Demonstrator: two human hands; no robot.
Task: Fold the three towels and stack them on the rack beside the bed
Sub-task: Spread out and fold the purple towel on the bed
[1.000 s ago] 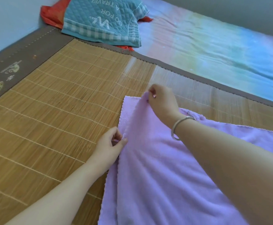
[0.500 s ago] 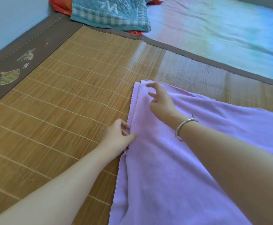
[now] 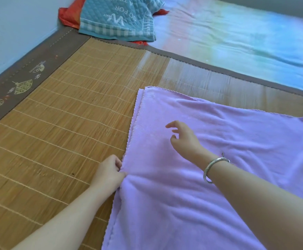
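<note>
Woven bamboo mat [image 3: 66,141] fills the frame's left; a folded lilac fleece towel [image 3: 210,195] lies lower right. Left hand [image 3: 109,173] pinches its edge; right hand [image 3: 185,138] hovers, fingers loosely spread.

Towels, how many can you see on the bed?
1. The purple towel lies on the bamboo mat, its left edge pinched by the left hand. The other two towels are not in view; they may be outside the picture.
</note>
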